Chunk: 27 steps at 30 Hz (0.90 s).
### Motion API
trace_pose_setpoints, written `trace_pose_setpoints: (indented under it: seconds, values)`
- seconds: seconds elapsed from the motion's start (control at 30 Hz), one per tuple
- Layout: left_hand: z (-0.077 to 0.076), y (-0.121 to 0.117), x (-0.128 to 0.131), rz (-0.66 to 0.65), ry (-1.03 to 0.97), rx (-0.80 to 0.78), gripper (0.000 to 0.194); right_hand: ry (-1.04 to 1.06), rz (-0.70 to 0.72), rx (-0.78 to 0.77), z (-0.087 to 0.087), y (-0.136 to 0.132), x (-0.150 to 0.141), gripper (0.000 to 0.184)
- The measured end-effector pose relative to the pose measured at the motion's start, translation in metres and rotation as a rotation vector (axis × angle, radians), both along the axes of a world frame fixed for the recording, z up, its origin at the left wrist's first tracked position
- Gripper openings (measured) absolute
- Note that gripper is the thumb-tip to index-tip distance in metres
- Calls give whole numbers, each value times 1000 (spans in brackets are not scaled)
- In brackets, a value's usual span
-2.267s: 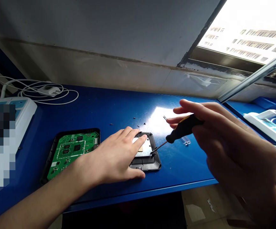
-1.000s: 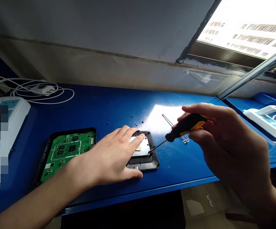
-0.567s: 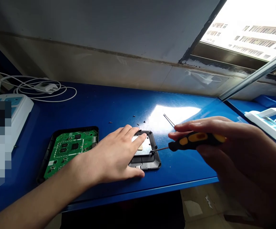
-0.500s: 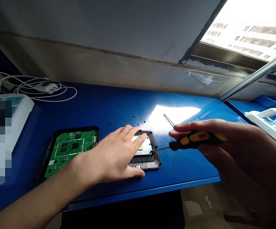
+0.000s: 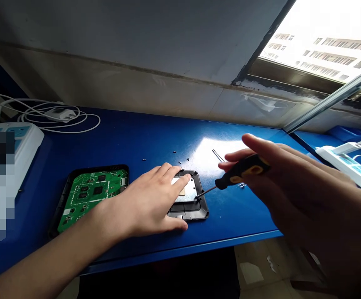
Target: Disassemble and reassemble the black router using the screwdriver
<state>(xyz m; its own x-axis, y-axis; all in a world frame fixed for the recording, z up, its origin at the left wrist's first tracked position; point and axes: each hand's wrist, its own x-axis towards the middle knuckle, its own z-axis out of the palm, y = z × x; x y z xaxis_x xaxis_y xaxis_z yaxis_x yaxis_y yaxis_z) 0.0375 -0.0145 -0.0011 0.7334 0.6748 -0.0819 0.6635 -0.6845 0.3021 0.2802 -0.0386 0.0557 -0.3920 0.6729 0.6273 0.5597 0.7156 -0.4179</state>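
Note:
My left hand (image 5: 151, 197) lies spread across a black plastic cover (image 5: 195, 214), index finger on the silver metal plate (image 5: 191, 193) set inside it. Part of the cover is hidden beneath the palm. In my right hand (image 5: 289, 191) is a black and yellow screwdriver (image 5: 238, 174), tilted, its tip at a corner of the plate near the cover's right side. Whether a screw sits under the tip is too small to tell. Left of the hands, a green circuit board (image 5: 89, 191) rests in a black housing, partly covered by my left forearm.
Several small screws (image 5: 179, 162) lie behind the cover. Tweezers (image 5: 217, 155) lie beyond the screwdriver, partly hidden by my fingers. Small shiny pieces (image 5: 241, 185) are under my right hand. A coiled white cable (image 5: 87, 124) and power strips (image 5: 351, 164) flank the blue table (image 5: 143, 128).
The screwdriver handle has swung up and tilted more steeply, and my right hand has turned with its index finger raised. My left hand keeps its place on the cover.

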Motion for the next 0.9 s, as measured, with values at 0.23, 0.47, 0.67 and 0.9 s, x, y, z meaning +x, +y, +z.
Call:
trace_pose_setpoints:
  seconds: [0.23, 0.47, 0.67, 0.9]
  values:
    - [-2, -1, -1, -3, -8, 3, 94, -73, -21, 13, 5, -8, -9, 60]
    - [-4, 1, -1, 5, -11, 21, 93, -130, -79, 132, 10, -7, -13, 46]
    - [-2, 0, -1, -2, 12, -7, 95, -152, -118, 12, 14, -12, -13, 56]
    - [-2, 0, -1, 4, -13, -1, 93, -151, -112, 112, 13, -7, -7, 46]
